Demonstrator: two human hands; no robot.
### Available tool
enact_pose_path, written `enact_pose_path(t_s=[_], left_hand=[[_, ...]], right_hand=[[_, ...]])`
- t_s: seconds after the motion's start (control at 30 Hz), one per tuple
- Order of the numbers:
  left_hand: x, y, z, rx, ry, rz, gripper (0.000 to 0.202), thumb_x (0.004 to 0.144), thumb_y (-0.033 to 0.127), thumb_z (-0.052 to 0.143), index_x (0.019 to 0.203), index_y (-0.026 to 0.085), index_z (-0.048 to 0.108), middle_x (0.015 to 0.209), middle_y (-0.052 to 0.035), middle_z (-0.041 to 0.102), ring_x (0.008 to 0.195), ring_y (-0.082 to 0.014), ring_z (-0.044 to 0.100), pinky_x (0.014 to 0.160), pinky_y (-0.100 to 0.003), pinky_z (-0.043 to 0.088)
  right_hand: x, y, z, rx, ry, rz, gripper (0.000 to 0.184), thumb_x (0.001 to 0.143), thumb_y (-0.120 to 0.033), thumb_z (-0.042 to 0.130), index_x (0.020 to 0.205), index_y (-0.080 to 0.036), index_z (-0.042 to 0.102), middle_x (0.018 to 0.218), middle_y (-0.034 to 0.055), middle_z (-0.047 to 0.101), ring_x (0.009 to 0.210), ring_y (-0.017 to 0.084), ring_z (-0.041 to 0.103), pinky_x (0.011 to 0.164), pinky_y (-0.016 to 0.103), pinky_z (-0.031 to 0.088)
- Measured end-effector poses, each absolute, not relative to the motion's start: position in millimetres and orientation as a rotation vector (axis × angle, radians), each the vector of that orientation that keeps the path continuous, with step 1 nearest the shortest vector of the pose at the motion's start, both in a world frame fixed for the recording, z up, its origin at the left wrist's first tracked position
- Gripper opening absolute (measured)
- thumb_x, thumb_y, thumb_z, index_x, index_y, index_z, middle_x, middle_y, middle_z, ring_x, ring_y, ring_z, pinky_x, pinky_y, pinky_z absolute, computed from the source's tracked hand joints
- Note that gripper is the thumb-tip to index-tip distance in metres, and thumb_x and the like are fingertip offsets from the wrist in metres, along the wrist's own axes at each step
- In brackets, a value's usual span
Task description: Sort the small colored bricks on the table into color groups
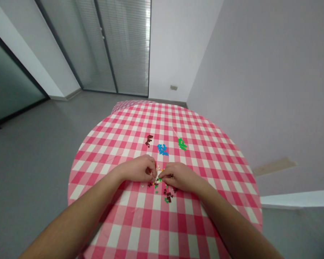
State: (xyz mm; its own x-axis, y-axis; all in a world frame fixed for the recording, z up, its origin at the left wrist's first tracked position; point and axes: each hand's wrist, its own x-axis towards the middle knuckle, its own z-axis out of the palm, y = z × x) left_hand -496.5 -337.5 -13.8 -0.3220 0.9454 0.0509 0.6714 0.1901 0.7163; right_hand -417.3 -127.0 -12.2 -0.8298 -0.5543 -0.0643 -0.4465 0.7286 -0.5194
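My left hand [142,169] and my right hand [179,176] rest close together on the checked tablecloth, fingers curled and bent down over a mixed heap of small pieces [158,178]. The heap shows green, brown, white and yellow bits. Both hands are closed at the fingertips; whatever they pinch is too small to make out. Loose dark brown pieces [169,197] lie just below my right hand, with a few green bits [166,200] beside them. Part of the heap is hidden under my fingers.
Beyond my hands lie separate piles: brown pieces [149,140], blue pieces [162,149] and green pieces [181,144]. The round table wears a red and white checked cloth [140,230]. A white wall [272,90] stands to the right, glass panels [124,46] behind.
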Motion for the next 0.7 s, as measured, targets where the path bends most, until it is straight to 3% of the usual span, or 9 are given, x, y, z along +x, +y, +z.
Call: enact_pose_path(t_s=[0.13,0.4,0.7], left_hand=[[-496.8,-336.3,-9.3,1.518,2.070,0.921,0.018,0.070,0.000,0.065,0.073,0.015,0.074,0.075,-0.0028,0.070,0.078,-0.0164,0.062,0.079,-0.027,0.047],[-497.8,-335.4,-10.7,1.467,2.102,0.950,0.019,0.069,0.001,0.060,0.071,0.016,0.072,0.076,-0.0024,0.069,0.075,-0.0155,0.061,0.075,-0.026,0.047],[-497.7,-334.2,-9.5,1.473,2.127,0.971,0.019,0.071,0.004,0.058,0.073,0.016,0.072,0.076,-0.0025,0.069,0.075,-0.0155,0.060,0.076,-0.027,0.047]], right_hand=[[-417.3,-126.3,-11.0,-0.814,2.703,-0.718,0.024,0.087,-0.014,0.062,0.101,-0.026,0.077,0.085,0.0033,0.069,0.075,0.015,0.059,0.065,0.023,0.038],[-414.4,-126.8,-5.5,-0.780,2.667,-0.699,0.018,0.086,-0.018,0.063,0.096,-0.023,0.077,0.088,0.0036,0.072,0.078,0.016,0.062,0.067,0.024,0.040],[-414.0,-125.1,-6.8,-0.802,2.689,-0.731,0.028,0.082,-0.011,0.059,0.101,-0.024,0.075,0.090,0.0026,0.073,0.079,0.016,0.062,0.068,0.024,0.040]])
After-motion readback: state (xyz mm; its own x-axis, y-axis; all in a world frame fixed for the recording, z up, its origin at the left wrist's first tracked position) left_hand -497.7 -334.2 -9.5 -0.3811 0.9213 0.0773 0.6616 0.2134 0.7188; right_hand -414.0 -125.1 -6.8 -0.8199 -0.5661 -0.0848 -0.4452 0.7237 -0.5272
